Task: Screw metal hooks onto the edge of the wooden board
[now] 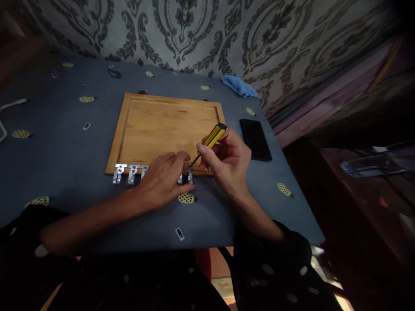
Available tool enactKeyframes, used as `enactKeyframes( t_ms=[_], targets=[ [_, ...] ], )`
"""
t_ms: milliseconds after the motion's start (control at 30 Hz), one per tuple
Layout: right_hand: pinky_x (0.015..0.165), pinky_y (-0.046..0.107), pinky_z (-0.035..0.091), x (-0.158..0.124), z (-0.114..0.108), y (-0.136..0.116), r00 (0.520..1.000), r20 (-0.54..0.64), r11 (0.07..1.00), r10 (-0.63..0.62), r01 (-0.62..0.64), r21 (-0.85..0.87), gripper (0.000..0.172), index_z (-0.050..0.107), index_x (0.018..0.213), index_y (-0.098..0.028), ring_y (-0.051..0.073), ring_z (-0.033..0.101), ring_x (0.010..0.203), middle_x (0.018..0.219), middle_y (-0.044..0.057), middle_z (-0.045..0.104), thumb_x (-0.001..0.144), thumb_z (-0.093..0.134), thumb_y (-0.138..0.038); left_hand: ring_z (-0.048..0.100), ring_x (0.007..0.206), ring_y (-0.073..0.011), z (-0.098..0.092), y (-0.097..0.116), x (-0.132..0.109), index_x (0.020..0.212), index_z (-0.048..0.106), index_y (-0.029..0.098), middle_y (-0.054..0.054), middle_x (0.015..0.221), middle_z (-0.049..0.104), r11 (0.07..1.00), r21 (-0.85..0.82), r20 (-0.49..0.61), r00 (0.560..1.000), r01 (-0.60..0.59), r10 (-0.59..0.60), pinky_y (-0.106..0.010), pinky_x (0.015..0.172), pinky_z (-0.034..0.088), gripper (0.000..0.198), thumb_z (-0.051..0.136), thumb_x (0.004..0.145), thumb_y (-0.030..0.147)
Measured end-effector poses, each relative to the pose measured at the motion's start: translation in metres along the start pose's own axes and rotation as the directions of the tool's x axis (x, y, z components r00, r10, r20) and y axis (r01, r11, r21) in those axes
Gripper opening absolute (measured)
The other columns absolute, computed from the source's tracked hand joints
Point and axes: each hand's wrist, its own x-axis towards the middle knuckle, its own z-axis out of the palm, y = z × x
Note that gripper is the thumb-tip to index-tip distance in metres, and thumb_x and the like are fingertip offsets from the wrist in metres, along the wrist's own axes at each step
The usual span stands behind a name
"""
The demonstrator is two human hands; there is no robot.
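Note:
A framed wooden board point(168, 125) lies on the table, with a row of silver metal hooks point(132, 175) along its near edge. My left hand point(162, 177) rests over the middle of that row, fingers on the board and thumb below the edge, holding the hooks against the wood. Part of the row is hidden under it. Between the thumb and fingers of my right hand point(228, 160) is a yellow and black screwdriver point(214, 136), held at a slant. Its tip meets the edge by the rightmost visible hook point(189, 177).
A black phone point(256, 139) lies right of the board, and a blue cloth point(239, 86) sits at the back right corner. A white cable point(13, 103) reaches in from the left. Behind the blue table point(65, 147) stands a patterned wall covering point(181, 34).

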Motion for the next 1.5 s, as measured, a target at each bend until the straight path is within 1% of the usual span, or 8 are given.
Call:
enactKeyframes(
  t_ms=[167,333,433,700,900,1233,1433,1500],
  targets=[
    [0.040,0.021,0.044,0.005,-0.005,0.000,0.999,0.032,0.998,-0.005,0.003,0.064,0.035,0.056,0.082,-0.025,0.005,0.052,0.045,0.078,-0.006,0.059,0.077,0.084,-0.046,0.064,0.105,-0.0301,-0.001,0.001,0.001,0.113,0.046,0.020,-0.008,0.110,0.066,1.000,-0.001,0.001,1.000,-0.005,0.005,-0.045,0.090,0.050,0.049,0.081,0.081,0.033],
    [0.048,0.022,0.049,0.009,-0.015,-0.002,0.991,0.130,0.996,0.040,-0.051,0.078,0.032,0.072,0.099,-0.024,0.005,0.056,0.049,0.082,-0.004,0.065,0.083,0.078,-0.050,0.064,0.105,-0.0297,-0.005,0.005,0.002,0.111,0.047,0.020,-0.008,0.109,0.067,0.999,-0.010,0.037,0.999,0.031,-0.031,-0.044,0.090,0.049,0.049,0.083,0.080,0.030],
    [0.044,0.021,0.045,0.010,-0.019,-0.002,0.993,0.117,0.998,0.026,-0.033,0.059,0.028,0.075,0.095,-0.023,0.004,0.053,0.046,0.078,-0.004,0.066,0.082,0.079,-0.048,0.064,0.105,-0.0293,-0.006,0.006,0.002,0.110,0.047,0.019,-0.009,0.110,0.067,0.999,-0.016,0.045,0.998,0.034,-0.034,-0.043,0.090,0.049,0.048,0.083,0.080,0.030],
    [0.039,0.020,0.044,0.011,-0.016,-0.002,0.995,0.100,0.997,-0.003,-0.004,0.072,0.029,0.068,0.078,-0.022,0.004,0.050,0.042,0.069,-0.006,0.064,0.078,0.083,-0.047,0.065,0.102,-0.0291,-0.003,0.003,0.001,0.111,0.046,0.021,-0.007,0.108,0.068,1.000,-0.014,0.005,1.000,0.017,-0.017,-0.044,0.088,0.051,0.050,0.083,0.079,0.032],
    [0.045,0.023,0.051,0.013,-0.025,-0.006,0.985,0.174,0.996,0.014,-0.029,0.081,0.033,0.073,0.101,-0.025,0.006,0.057,0.046,0.082,-0.002,0.073,0.082,0.078,-0.051,0.065,0.102,-0.0288,-0.001,0.000,0.001,0.110,0.046,0.021,-0.007,0.108,0.067,1.000,-0.019,-0.017,1.000,-0.015,0.015,-0.044,0.087,0.051,0.047,0.081,0.081,0.033],
    [0.037,0.020,0.045,0.014,-0.023,-0.004,0.995,0.091,0.997,-0.028,0.021,0.080,0.029,0.068,0.076,-0.022,0.005,0.050,0.040,0.068,-0.006,0.065,0.078,0.083,-0.046,0.065,0.105,-0.0301,0.001,0.000,0.001,0.115,0.046,0.020,-0.009,0.111,0.067,1.000,0.002,-0.012,1.000,-0.014,0.014,-0.045,0.090,0.050,0.051,0.081,0.081,0.034],
    [0.050,0.024,0.054,0.014,-0.032,-0.005,0.984,0.178,0.996,-0.011,-0.006,0.091,0.026,0.074,0.101,-0.024,0.006,0.059,0.049,0.088,-0.001,0.074,0.085,0.077,-0.045,0.064,0.104,-0.0301,0.000,0.001,0.001,0.113,0.047,0.020,-0.009,0.110,0.067,1.000,-0.002,0.006,1.000,-0.001,0.001,-0.045,0.090,0.051,0.050,0.082,0.081,0.034],
    [0.051,0.025,0.055,0.013,-0.032,-0.006,0.987,0.162,0.998,-0.019,0.008,0.067,0.025,0.075,0.101,-0.025,0.006,0.058,0.047,0.088,-0.001,0.075,0.085,0.077,-0.044,0.065,0.104,-0.0302,-0.001,0.002,0.001,0.113,0.047,0.020,-0.009,0.109,0.067,1.000,-0.005,0.011,1.000,0.008,-0.008,-0.045,0.090,0.051,0.050,0.082,0.080,0.034]
  ],
)
